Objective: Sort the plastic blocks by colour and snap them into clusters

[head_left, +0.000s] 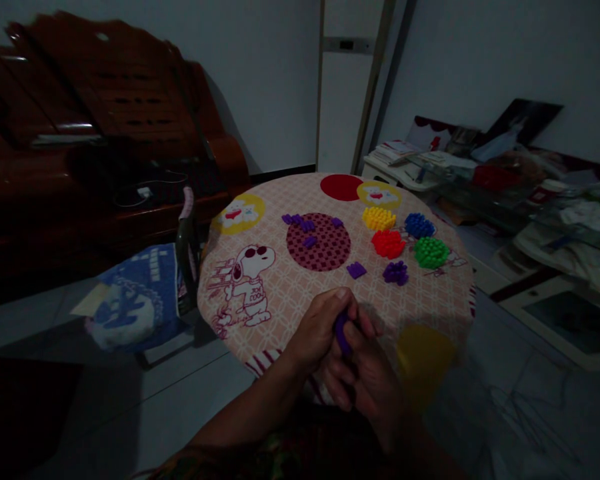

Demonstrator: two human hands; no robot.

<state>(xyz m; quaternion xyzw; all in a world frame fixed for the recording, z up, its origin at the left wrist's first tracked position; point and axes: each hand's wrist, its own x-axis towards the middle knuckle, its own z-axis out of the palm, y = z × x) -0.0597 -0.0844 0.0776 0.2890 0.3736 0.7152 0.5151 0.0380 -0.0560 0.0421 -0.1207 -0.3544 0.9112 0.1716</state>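
Observation:
Both hands meet over the near edge of the round table, closed around a small purple toy block piece (343, 335). My left hand (320, 327) grips it from the left and my right hand (367, 370) from the right; the fingers cover most of it. Just beyond them lies a flat purple piece (357, 269), with a small purple pile (396, 272) to its right. Farther off, several purple pieces (307, 226) are scattered around a dark red circle on the cloth. Piles of yellow (379, 218), red (388, 244), blue (419, 225) and green (431, 253) pieces sit at the right.
A patterned tablecloth (280, 287) with a cartoon dog covers the table. At the left stands a chair with a blue cushion (140, 300), and behind it a wooden bench (130, 100). A cluttered glass-topped stand (500, 187) is at the right. The room is dim.

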